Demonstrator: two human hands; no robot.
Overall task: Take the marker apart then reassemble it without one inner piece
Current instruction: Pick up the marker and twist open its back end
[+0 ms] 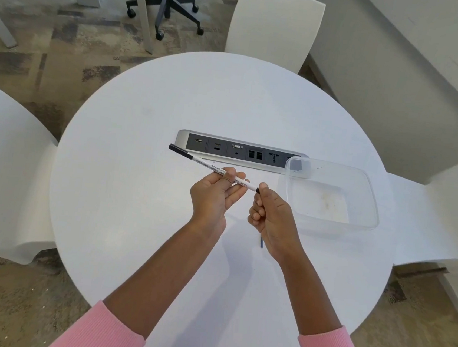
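Clear tub (367,188), nothing inside

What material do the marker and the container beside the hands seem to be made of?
The marker: apparently smooth plastic, with a white printed barrel and a black cap. The container: clear, slightly glossy plastic; the table shows through its walls, and the rim catches light.

Pink ribbed sleeves (103,332) pushed up the forearms, both bare of jewellery.
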